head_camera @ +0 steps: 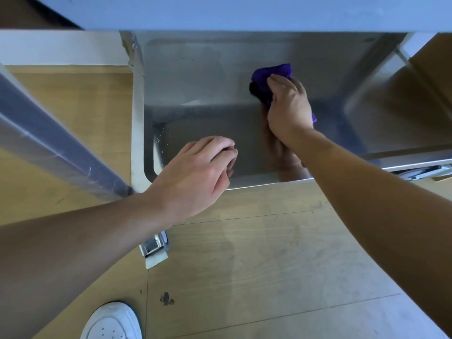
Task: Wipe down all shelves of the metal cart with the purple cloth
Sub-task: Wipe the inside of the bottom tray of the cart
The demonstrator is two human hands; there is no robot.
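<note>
right hand [288, 108] gripping purple cloth [269, 77] (bunched), shelf [195, 94]

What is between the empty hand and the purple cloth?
Only bare metal shelf. In the head view, nothing sits between the left hand and the purple cloth, which the right hand presses down.

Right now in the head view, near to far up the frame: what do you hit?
White shoe → caster → left hand at the shelf's front edge → right hand → purple cloth pressed on the metal shelf → underside of the shelf above.
</note>
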